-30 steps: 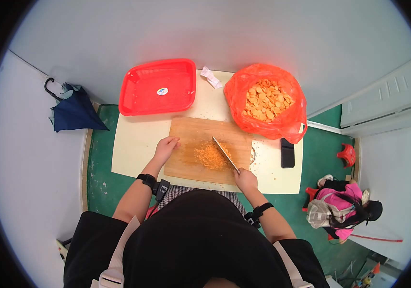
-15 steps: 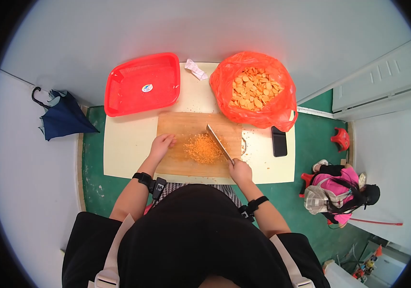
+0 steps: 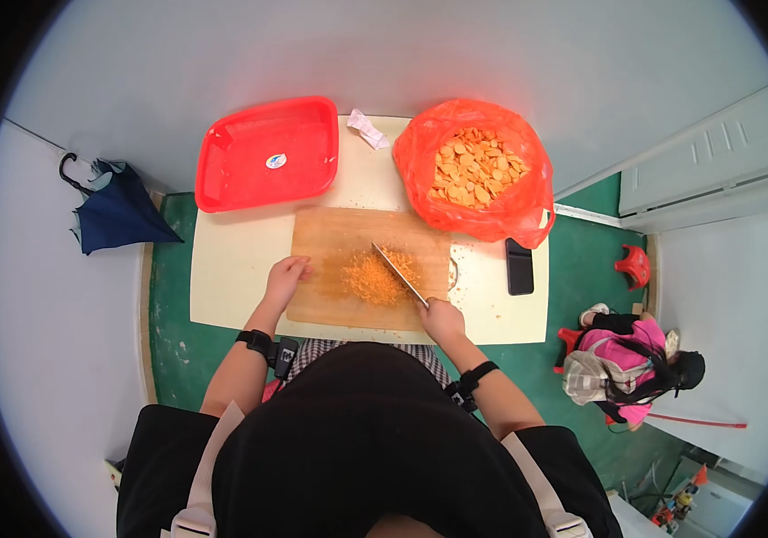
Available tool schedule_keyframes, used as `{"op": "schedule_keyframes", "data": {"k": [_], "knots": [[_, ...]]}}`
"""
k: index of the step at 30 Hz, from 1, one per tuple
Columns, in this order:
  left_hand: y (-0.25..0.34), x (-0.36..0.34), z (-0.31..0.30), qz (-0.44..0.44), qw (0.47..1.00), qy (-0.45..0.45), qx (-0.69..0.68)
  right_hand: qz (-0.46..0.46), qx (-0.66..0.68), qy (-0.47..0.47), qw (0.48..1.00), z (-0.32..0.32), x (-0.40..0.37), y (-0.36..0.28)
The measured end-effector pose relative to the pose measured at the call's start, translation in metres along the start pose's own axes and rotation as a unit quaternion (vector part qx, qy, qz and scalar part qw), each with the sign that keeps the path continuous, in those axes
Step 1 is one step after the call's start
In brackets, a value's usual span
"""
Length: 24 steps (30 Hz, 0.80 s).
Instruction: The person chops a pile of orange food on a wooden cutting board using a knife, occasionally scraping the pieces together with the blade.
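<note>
My right hand [image 3: 444, 319] is wrapped round the handle of a knife [image 3: 400, 275]. Its blade points up and left, over a pile of finely chopped orange bits [image 3: 368, 276] on the wooden cutting board [image 3: 321, 303]. At the board's left edge is my left hand [image 3: 289, 272], its fingers curled together near the wood; whether anything is between them is too small to tell. A red plastic bag [image 3: 412, 170] full of orange slices [image 3: 473, 170] stands beyond the board to the right.
On the pale table [image 3: 231, 278] are a red basket [image 3: 267, 157] at the back left, a crumpled paper [image 3: 367, 130] and a black phone [image 3: 519, 266]. An umbrella [image 3: 119, 211] leans at the left wall. A person in pink [image 3: 621, 350] sits at the right by a red stool [image 3: 635, 266].
The knife and my right hand have moved slightly left, bringing the blade over the pile. My left hand has shifted a little left and down to the board's edge.
</note>
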State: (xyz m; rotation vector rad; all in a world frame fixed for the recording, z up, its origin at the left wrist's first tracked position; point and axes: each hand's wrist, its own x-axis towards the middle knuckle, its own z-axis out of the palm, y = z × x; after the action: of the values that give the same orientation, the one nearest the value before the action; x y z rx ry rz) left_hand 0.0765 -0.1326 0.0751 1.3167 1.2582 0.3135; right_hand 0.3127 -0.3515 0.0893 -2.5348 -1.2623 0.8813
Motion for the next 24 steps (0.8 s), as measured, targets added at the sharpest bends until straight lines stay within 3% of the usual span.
{"op": "schedule_keyframes", "data": {"k": [24], "knots": [[-0.020,-0.006,-0.014,0.001,1.000,0.013,-0.002,-0.025,-0.030,-0.026,0.999,0.004,-0.004,-0.005]]}}
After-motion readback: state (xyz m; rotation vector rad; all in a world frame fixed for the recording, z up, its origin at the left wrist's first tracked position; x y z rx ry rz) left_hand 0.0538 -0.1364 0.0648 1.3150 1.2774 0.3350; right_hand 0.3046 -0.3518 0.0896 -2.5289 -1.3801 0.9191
